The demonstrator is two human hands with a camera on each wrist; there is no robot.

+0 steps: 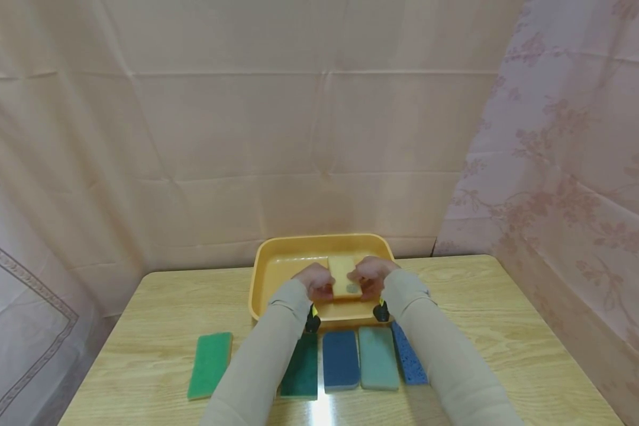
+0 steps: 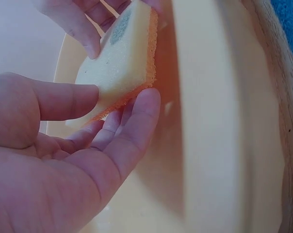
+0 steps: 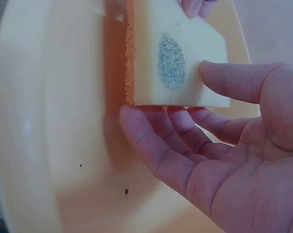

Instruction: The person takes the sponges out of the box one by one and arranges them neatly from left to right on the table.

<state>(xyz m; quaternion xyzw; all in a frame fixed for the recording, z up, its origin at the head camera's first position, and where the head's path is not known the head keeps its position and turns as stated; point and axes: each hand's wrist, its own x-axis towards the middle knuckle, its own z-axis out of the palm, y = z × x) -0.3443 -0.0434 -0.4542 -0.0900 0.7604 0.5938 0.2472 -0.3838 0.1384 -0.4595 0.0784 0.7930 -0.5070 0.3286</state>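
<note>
A pale yellow sponge (image 1: pixel 342 273) with a rough orange underside and a dark grey-green spot on top is held between both hands over a yellow tray (image 1: pixel 277 244). My left hand (image 2: pixel 83 141) pinches one side, thumb on the yellow face and fingers beneath the orange layer. On the opposite side my right hand (image 3: pixel 224 131) grips it likewise, its thumb (image 3: pixel 229 82) beside the spot. In the right wrist view, a couple of small dark specks lie on the tray's surface under the sponge.
In front of the tray on the wooden table (image 1: pixel 191 296) lie a dark green sponge (image 1: pixel 302 370), a dark blue one (image 1: pixel 341 361), a grey-green one (image 1: pixel 378 358) and a bright blue one (image 1: pixel 409 358). A green sponge (image 1: pixel 209 365) sits further left. Cloth curtains (image 1: pixel 298 130) hang behind.
</note>
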